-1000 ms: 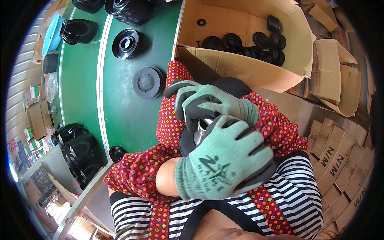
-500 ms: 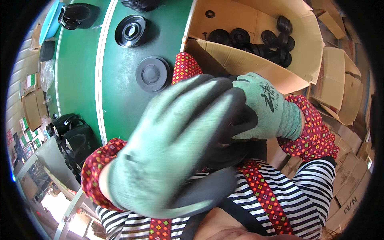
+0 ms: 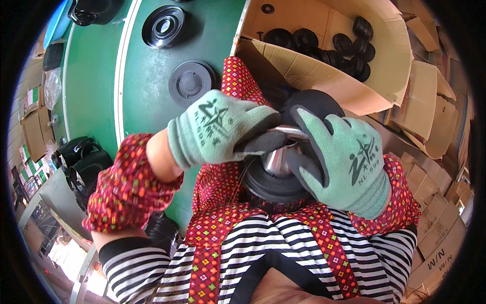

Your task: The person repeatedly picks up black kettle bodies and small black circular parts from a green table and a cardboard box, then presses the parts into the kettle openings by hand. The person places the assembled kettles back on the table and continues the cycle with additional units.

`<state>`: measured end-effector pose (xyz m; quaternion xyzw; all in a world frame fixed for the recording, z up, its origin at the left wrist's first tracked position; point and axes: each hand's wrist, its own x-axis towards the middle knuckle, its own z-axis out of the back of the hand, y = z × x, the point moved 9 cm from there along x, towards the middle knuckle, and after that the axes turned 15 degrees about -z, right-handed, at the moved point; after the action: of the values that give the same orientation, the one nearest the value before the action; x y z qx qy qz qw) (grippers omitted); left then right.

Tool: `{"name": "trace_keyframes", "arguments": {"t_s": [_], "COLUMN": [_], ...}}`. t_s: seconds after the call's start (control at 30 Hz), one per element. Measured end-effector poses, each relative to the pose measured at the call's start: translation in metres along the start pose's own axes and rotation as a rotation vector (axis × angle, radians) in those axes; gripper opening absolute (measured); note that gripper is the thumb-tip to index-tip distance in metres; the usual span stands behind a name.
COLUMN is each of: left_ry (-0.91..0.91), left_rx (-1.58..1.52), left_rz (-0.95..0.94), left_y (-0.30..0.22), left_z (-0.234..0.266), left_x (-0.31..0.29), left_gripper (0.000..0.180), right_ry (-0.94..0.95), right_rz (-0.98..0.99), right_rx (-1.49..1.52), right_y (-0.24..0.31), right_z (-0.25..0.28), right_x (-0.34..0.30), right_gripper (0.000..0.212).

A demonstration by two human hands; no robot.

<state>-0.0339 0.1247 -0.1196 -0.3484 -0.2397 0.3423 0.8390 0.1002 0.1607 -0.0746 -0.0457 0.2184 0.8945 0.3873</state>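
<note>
A shiny metal bar or rim (image 3: 291,133) spans the gap between my gloved hands. My left hand (image 3: 228,126) is closed on its left end, thumb below and fingers above. My right hand (image 3: 344,154) curls around its right side, index finger over it and thumb lower down. Beneath it, a tapered silver metal neck (image 3: 277,161) rises from a round black base (image 3: 273,185) close to my lap. Behind my fingers sits a black round disc (image 3: 315,104). How the metal bar joins the neck is hidden by my gloves.
On the green table (image 3: 147,91) lie a glossy black dish-shaped part (image 3: 163,26) and a matte black disc (image 3: 190,81). An open cardboard box (image 3: 324,76) with several black round parts stands at the far right. More black parts (image 3: 83,162) are at the left.
My left hand, blurred and large before, has moved up and away from me and now grips the metal bar. My right hand has shifted slightly nearer, exposing the metal neck and black disc.
</note>
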Motion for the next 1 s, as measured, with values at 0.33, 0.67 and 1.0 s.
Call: {"name": "trace_keyframes", "arguments": {"t_s": [0.33,0.67,1.0], "left_ry": [-0.576,-0.756,-0.696], "left_rx": [0.11,0.477,0.122], "left_rz": [0.188,0.914,0.308], "left_y": [-0.009,0.013,-0.073], "left_z": [0.032,-0.1,-0.017], "left_x": [-0.067,-0.329,-0.198], "left_gripper": [0.036,0.041,0.102], "right_ry": [-0.362,-0.187,0.269], "right_rz": [0.264,0.212,-0.3], "right_rx": [0.168,0.777,1.94], "right_y": [0.011,-0.009,0.022], "right_z": [0.038,-0.037,-0.059], "right_x": [-0.037,-0.029,0.1], "right_gripper": [0.084,0.046,0.043]}}
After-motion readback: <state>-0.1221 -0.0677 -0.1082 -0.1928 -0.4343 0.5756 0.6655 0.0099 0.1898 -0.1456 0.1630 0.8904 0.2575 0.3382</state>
